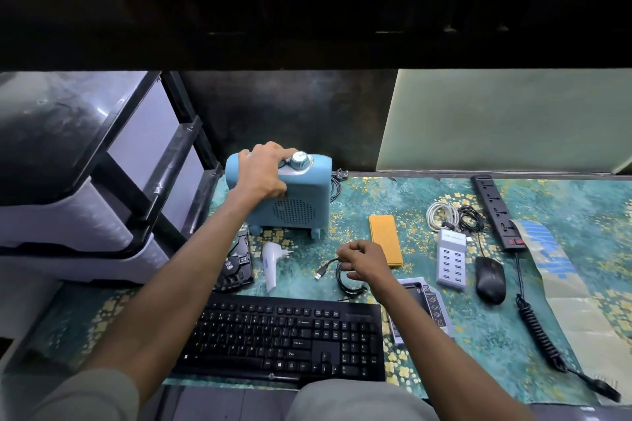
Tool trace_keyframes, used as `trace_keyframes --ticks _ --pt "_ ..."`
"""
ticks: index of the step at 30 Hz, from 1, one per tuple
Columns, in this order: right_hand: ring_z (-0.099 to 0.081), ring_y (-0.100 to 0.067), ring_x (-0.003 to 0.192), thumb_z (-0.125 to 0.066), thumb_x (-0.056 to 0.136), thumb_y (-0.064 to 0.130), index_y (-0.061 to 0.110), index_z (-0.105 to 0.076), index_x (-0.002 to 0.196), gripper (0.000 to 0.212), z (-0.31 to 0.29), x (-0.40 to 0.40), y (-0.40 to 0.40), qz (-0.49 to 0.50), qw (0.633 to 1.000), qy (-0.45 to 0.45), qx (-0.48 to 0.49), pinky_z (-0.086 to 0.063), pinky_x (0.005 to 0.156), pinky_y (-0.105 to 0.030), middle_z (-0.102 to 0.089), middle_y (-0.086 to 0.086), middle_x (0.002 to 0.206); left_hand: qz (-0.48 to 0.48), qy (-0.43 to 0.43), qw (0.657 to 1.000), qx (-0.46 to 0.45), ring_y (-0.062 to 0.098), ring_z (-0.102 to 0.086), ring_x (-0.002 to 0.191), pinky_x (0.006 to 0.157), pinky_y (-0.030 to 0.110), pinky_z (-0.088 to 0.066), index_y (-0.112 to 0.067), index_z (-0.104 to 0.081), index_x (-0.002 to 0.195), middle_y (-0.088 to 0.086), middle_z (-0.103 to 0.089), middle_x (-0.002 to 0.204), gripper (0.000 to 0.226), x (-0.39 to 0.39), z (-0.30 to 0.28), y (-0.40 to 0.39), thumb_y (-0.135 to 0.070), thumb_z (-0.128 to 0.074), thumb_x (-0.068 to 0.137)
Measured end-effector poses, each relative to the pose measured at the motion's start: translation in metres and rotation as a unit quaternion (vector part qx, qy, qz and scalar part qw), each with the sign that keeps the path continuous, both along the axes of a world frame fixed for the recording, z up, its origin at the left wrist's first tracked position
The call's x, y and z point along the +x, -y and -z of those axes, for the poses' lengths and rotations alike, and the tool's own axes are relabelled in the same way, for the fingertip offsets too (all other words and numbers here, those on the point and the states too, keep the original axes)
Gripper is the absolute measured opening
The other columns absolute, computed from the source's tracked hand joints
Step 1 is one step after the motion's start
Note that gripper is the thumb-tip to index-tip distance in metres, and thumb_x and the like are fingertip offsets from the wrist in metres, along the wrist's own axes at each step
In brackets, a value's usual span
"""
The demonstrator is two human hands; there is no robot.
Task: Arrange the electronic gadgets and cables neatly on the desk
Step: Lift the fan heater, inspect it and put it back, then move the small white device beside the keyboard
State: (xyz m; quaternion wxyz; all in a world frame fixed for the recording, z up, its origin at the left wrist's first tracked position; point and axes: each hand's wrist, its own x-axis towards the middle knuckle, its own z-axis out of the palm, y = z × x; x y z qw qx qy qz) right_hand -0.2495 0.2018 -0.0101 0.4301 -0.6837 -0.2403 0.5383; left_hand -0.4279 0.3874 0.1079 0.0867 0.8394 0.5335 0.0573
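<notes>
A light blue fan heater [301,195] with a round knob stands upright at the back left of the desk. My left hand [263,174] grips its top left corner. My right hand [364,260] is closed on a coiled black USB cable [343,278] lying in front of the heater; its plug [319,274] sticks out to the left. A black keyboard [287,338] lies at the near edge. An orange power bank [385,239], a white multi-port charger [451,258], a black mouse [490,280] and a black power strip [494,212] lie to the right.
A white plug-in device [272,263] and a bare hard drive [236,267] lie left of the cable. White and black cable coils [453,215] sit behind the charger. A packaged item [427,308] lies under my right forearm. A printer [68,181] stands left. The desk cover [581,215] is teal and floral.
</notes>
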Motion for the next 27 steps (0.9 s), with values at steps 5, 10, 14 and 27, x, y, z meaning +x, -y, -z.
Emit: trace_keyframes --ticks 5,10,14,27 --pt "-0.045 -0.015 0.051 -0.066 0.089 0.0 0.005 -0.061 0.081 0.011 0.002 -0.004 0.008 0.006 1.0 -0.017 0.006 -0.035 0.047 -0.024 -0.059 -0.009 0.07 -0.017 0.024 0.999 0.03 0.025 -0.049 0.119 0.118 0.06 -0.022 -0.044 -0.056 0.135 -0.006 -0.051 0.127 0.091 -0.012 0.022 0.011 -0.017 -0.085 0.054" --pt "-0.05 -0.014 0.049 -0.066 0.089 0.001 0.002 -0.065 0.086 0.004 0.008 -0.014 0.008 0.004 1.0 -0.018 -0.006 -0.038 0.044 -0.022 -0.062 -0.009 0.069 -0.003 0.049 0.996 0.069 0.028 -0.043 0.136 0.122 0.059 -0.014 -0.034 -0.04 0.152 0.005 -0.044 0.144 0.108 -0.021 0.037 0.031 -0.027 -0.086 0.053" --pt "-0.053 -0.016 0.053 -0.068 0.09 0.002 0.003 -0.063 0.085 0.007 0.006 -0.019 0.006 0.003 1.0 -0.016 -0.008 -0.039 0.049 -0.026 -0.065 -0.01 0.072 -0.063 0.144 0.973 0.172 0.032 -0.04 0.138 0.119 0.055 -0.026 -0.019 -0.033 0.153 0.012 -0.04 0.148 0.102 -0.025 0.049 0.061 -0.03 -0.075 0.061" --pt "-0.049 -0.012 0.049 -0.067 0.093 0.004 0.004 -0.067 0.083 0.009 0.015 -0.019 0.014 -0.02 1.0 -0.014 -0.015 -0.036 0.042 -0.022 -0.061 -0.007 0.068 -0.242 0.02 0.955 -0.171 0.021 -0.051 0.084 0.07 0.032 -0.049 -0.01 -0.046 0.128 0.008 -0.046 0.102 0.052 -0.037 0.15 0.133 -0.018 -0.075 0.086"
